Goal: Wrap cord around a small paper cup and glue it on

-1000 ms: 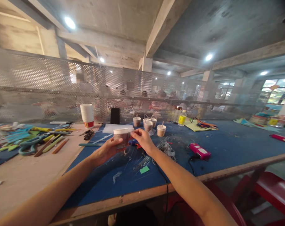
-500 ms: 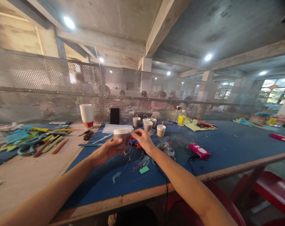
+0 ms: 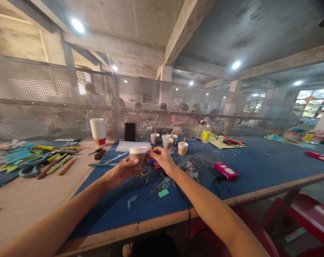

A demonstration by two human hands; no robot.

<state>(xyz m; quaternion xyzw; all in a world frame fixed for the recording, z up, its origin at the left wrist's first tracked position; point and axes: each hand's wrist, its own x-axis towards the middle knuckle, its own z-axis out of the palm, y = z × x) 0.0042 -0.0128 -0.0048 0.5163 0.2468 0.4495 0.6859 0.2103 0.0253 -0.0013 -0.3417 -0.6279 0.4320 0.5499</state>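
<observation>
My left hand is wrapped round a small brown paper cup with a white rim, held just above the blue table. My right hand pinches at the cup's right side near the rim, fingers closed together. Under the hands lie thin clear strands and a blue and red tool, partly hidden.
Several small finished cups stand behind the hands. A stack of white cups, scissors and coloured sticks lie at the left. A pink device with a black cable sits at the right. Perforated mesh screen behind; people beyond it.
Almost nothing: both hands stay on the cup, and the view has shifted very slightly to the left.
</observation>
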